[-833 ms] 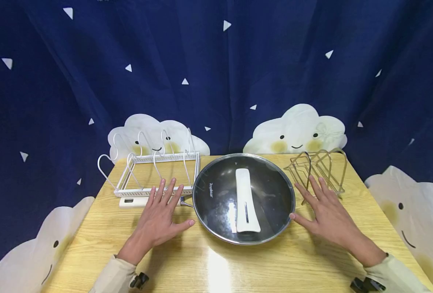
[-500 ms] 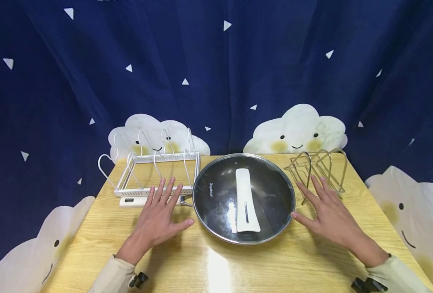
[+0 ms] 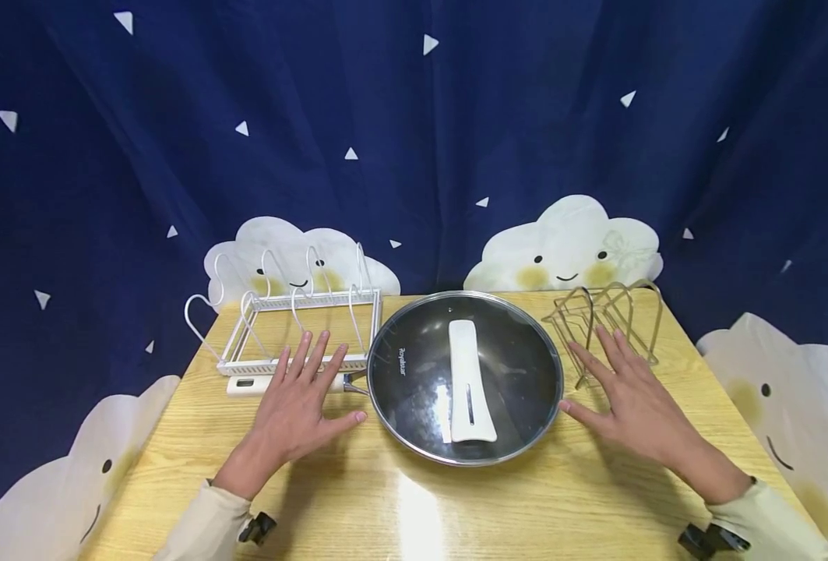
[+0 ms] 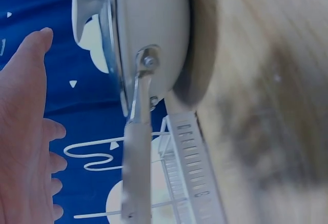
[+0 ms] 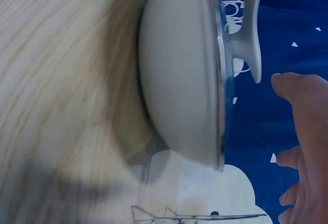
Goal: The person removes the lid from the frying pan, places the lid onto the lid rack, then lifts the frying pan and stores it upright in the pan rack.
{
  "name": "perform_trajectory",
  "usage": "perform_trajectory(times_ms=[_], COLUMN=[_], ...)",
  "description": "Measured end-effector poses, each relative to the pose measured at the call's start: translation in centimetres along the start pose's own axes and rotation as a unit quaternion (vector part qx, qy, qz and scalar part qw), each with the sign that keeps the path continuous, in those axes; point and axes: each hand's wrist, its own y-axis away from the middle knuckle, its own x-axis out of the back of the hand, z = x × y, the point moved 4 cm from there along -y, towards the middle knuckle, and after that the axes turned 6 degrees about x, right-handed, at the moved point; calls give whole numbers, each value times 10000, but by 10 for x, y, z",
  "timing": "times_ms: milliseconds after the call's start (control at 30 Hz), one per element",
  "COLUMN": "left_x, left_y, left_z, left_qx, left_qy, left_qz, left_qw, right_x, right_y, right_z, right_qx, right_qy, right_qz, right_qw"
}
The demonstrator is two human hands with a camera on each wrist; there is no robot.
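A wok (image 5: pixel 174 70) with a pale outside sits on the table, covered by a glass lid (image 3: pixel 421 405). The lid's long white handle (image 3: pixel 471 389) stands on top. My left hand (image 3: pixel 290 417) is over the wok's cream handle (image 3: pixel 245 386), fingers straight and spread, overlapping part of it in the head view. In the left wrist view that hand is apart from the wok handle (image 4: pixel 137 167). My right hand (image 3: pixel 638 413) is spread to the right of the wok, its thumb close to the lid's rim. Both hands hold nothing.
A white rack (image 3: pixel 259 368) with wire dividers stands at the back left, behind the wok handle. A bronze-coloured wire rack (image 3: pixel 591 319) is at the back right, past my right fingertips. A blue curtain (image 3: pixel 414 117) hangs behind the wooden table (image 3: pixel 357 506).
My hands have drifted slightly apart, the left one leftward and the right one rightward. The head view has shifted a little. The wok, lid and racks stay in place.
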Motion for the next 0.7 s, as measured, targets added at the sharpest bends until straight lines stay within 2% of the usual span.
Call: perform_trajectory(times_ms=[300, 467, 600, 700], left_x=[22, 29, 32, 34], left_y=[-12, -17, -20, -22], left_z=[-3, -13, -23, -29], left_qx=[-204, -168, -213, -354], left_qy=[78, 261, 608, 832], left_qz=[50, -201, -393, -439], left_qw=[9997, 9993, 9971, 9949], right_x=[20, 28, 29, 27], right_y=[-15, -24, -30, -34], right_z=[-17, -31, -41, -48], right_qx=[-309, -375, -284, -304], right_qy=[-992, -1425, -1861, -2347], right_qz=[-421, -649, -720, -794], right_qw=[9937, 9870, 9795, 9683])
